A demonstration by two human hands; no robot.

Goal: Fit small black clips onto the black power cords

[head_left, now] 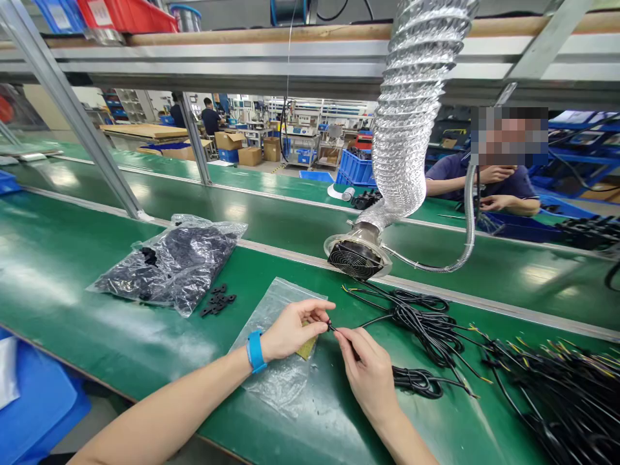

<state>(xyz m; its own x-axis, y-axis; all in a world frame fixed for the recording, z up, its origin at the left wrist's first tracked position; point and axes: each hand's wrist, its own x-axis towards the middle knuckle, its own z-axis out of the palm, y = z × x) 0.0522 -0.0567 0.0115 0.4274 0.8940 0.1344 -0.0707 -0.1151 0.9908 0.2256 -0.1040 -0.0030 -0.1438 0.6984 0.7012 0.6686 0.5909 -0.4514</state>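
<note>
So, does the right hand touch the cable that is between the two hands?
Touching. The head view shows the right hand with thumb and finger pinching the cable at their tips.

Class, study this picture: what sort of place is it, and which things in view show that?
Probably a factory assembly workshop: a ribbed silver duct hangs over a long green workbench, which bears heaped black cables with bare coloured wire ends.

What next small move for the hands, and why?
Probably ease the black cable toward the small black part: the left hand pinches the part, the right hand holds the cable beside it; their fit is too small to judge.
</note>
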